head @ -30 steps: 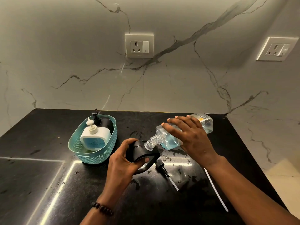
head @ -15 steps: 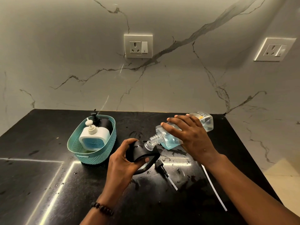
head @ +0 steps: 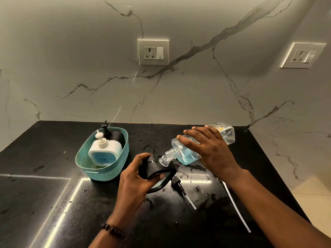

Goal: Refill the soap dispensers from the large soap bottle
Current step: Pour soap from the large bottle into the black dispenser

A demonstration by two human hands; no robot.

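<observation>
My right hand [head: 211,154] grips the large clear soap bottle [head: 189,153], tipped down to the left with blue soap pooled toward its threaded neck. The neck's mouth rests at the opening of a black soap dispenser [head: 154,167], which my left hand [head: 136,181] holds tilted on the black counter [head: 53,203]. A black pump head with its white tube [head: 180,189] lies on the counter just right of the dispenser. Whether soap is flowing I cannot tell.
A teal basket [head: 107,173] at the left holds a white dispenser with blue soap [head: 104,152] and a black dispenser [head: 114,136] behind it. A long white tube [head: 236,208] lies at the right. The counter is wet around my hands. Marble wall with sockets behind.
</observation>
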